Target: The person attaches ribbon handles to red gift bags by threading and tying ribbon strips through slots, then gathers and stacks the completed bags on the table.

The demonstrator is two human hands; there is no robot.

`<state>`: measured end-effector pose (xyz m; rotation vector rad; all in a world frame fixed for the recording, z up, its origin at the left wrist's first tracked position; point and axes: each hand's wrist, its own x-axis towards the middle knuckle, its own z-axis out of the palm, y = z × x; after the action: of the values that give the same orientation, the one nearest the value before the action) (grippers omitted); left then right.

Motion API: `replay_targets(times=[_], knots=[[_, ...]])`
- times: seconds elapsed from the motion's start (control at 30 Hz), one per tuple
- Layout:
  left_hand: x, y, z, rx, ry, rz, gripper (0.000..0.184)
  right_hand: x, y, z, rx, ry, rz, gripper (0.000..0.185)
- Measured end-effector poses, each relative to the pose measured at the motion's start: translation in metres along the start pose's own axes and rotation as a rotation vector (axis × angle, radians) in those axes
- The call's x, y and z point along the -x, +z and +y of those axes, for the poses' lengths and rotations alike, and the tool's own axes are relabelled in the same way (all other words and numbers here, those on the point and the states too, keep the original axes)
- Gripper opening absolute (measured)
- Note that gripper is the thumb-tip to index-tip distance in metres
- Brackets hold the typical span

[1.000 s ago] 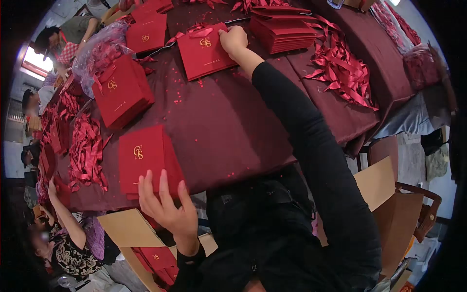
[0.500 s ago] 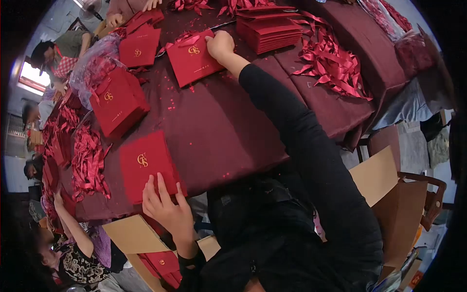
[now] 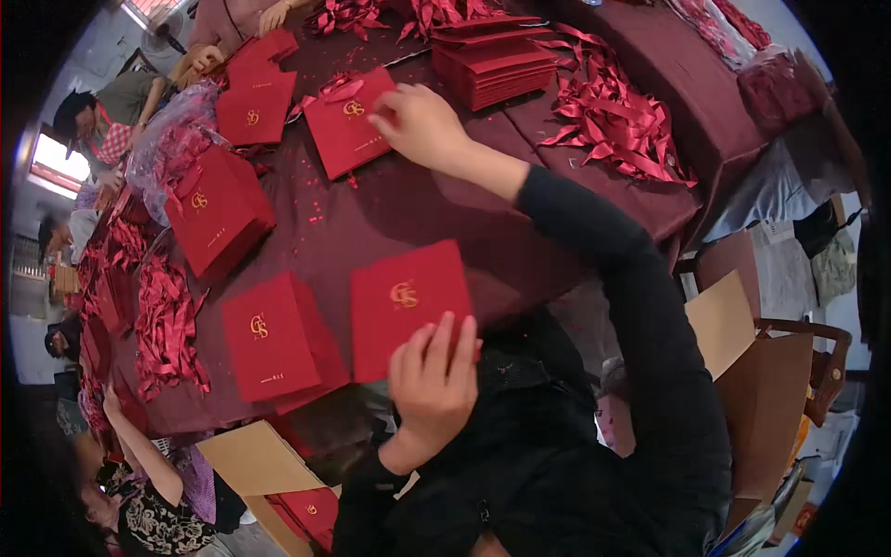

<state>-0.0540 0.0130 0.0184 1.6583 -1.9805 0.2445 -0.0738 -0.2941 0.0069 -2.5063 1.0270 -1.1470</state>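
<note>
Left hand [image 3: 432, 385], fingers slightly spread, gripped red bag [image 3: 406, 278] low, over front edge of worktop [image 3: 320, 246], probably to keep it flat. Right hand [image 3: 422, 128], fingers half-curled, overlapped ribboned bag [image 3: 345, 132]; we couldn't tell if holding.

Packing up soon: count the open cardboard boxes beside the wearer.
2: a left box with red bags inside; a right box. More may be hidden.

Free tablecloth [image 3: 520, 251] between bag [image 3: 408, 269] and ribbons [image 3: 617, 125]
</note>
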Motion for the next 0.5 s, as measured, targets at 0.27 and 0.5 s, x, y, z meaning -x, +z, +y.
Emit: replay_targets(times=[0.27, 0.5], knots=[[-0.045, 0.031, -0.023, 0.13, -0.021, -0.165, 0.056, 0.113, -0.123, 0.079, 0.751, 0.008, -0.258, 0.006], [-0.048, 0.051, -0.065, -0.102, -0.204, -0.103, 0.075, 0.092, -0.135, 0.098, 0.156, 0.084, -0.091, 0.018]])
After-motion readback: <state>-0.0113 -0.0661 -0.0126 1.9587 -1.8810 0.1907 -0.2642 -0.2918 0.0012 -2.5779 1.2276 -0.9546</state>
